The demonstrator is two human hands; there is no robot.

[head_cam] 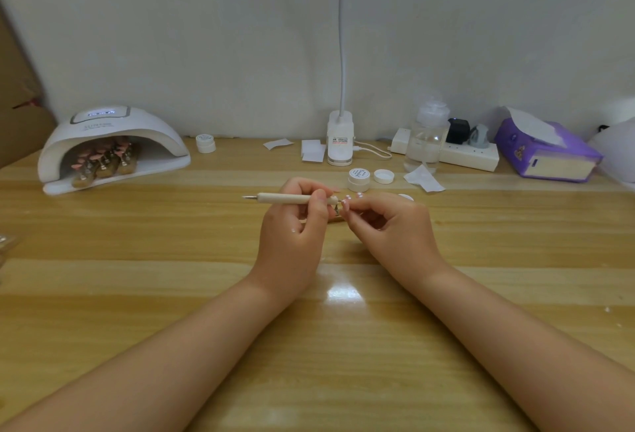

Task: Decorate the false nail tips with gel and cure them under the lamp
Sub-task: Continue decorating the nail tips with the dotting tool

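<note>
Nearest me, both forearms reach out over the wooden counter (137,277), and the hands meet at its middle. My left hand (295,225) has its grip curled round a pale wooden pen (292,198), held level with its metal point toward the left and its other end at the work. My right hand (388,225) pinches a small nail tip (344,205) on its stand between thumb and fingers; the tip is mostly hidden, so I cannot tell how far the pattern has got. I judge the tip to be very light, thin and springy, slick on its glossy face and easily smudged while the gel is wet, so I would take it by the stand or edges, never the top. The pen is light and stiff and steadies best held close to the working end. Just beyond the hands stand an open gel pot (359,179) and its loose lid (383,176), with a scrap of wipe (424,179) beside them. Farther back left, the lamp (113,146) is lit, with several pink tips (103,156) on stands inside it. At the wall are a bottle (426,137), a power strip (470,155) and a tissue box (546,153).
</note>
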